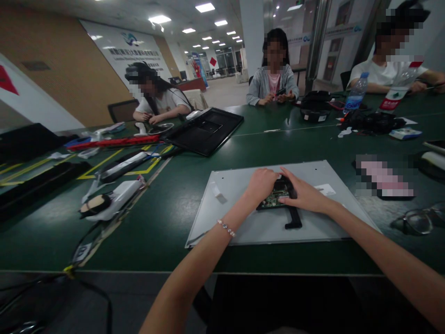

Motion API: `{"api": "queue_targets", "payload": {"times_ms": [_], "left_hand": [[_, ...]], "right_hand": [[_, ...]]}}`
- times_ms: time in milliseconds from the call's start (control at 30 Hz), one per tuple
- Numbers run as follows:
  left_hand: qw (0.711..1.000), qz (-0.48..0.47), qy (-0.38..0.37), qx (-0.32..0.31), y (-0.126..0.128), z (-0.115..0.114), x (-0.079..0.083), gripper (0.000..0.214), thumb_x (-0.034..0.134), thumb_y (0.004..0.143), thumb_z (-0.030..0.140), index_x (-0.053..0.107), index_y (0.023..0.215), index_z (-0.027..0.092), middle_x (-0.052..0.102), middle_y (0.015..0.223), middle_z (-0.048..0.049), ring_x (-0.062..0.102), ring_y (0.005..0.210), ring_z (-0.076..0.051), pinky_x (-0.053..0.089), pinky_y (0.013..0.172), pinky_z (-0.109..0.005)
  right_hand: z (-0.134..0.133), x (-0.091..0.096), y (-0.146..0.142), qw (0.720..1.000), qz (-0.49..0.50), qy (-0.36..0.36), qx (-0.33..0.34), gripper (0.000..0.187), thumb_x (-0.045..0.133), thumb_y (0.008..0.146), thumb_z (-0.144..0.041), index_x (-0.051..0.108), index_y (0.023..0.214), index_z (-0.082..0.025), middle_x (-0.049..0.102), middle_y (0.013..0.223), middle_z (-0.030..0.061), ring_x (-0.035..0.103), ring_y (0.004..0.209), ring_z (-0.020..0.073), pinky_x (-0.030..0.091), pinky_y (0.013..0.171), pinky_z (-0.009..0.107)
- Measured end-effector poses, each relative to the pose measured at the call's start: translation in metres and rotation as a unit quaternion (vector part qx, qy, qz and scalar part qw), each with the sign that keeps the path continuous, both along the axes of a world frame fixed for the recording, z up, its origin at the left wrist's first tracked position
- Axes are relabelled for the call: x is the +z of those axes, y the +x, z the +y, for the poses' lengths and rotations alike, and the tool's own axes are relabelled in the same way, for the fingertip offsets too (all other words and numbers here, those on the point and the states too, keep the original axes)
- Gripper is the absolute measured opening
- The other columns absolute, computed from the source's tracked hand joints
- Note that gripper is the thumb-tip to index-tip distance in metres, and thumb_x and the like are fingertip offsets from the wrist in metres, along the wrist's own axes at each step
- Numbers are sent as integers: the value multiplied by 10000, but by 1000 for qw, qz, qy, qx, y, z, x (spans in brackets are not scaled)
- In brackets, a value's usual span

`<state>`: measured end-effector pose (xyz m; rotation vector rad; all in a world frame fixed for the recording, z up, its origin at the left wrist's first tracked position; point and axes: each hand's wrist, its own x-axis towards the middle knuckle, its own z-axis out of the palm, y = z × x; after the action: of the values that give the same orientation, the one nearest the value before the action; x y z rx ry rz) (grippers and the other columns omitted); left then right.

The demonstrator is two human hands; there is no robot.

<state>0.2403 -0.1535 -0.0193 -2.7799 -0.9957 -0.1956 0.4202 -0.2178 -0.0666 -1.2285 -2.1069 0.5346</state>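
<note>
A green circuit board (273, 199) in a black mount lies on the back of a grey metal panel (239, 227). My left hand (263, 183) is closed at the board's upper left edge, its fingertips mostly hidden. Around the right side of the board curls my right hand (308, 192), with the thumb low on the board and the fingers at the top. A black hooked arm (294, 219) of the mount sticks out below. On the panel, a small clear-and-white piece (218, 192) lies to the left and a white label (325, 189) to the right.
A black monitor casing (205, 130) lies beyond the panel. Tools and cables (111, 202) cover the left side. On the right are a phone (384, 178), glasses (417, 221) and bottles (356, 93). Three people sit across the green table (156, 250).
</note>
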Motion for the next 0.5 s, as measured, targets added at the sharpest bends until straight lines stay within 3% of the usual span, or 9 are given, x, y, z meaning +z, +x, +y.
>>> {"api": "queue_targets", "payload": {"times_ms": [300,500], "left_hand": [[999,-17,-43,-2,-1,4,-3,258,478,881,70,714,971,120,687,927,-129,656,884,-222,489,772,-315],[1000,-11,-17,3,2,2,-2,277,454,898,77,673,1069,80,691,850,-154,664,800,-224,480,732,-324]], "right_hand": [[1,-1,0,1000,-13,14,4,952,610,843,-556,60,1570,-283,308,1578,129,372,1394,355,341,1107,587],[2,-5,1,1000,-11,20,4,938,612,845,-550,65,1566,-305,306,1581,115,376,1393,350,344,1106,590]]}}
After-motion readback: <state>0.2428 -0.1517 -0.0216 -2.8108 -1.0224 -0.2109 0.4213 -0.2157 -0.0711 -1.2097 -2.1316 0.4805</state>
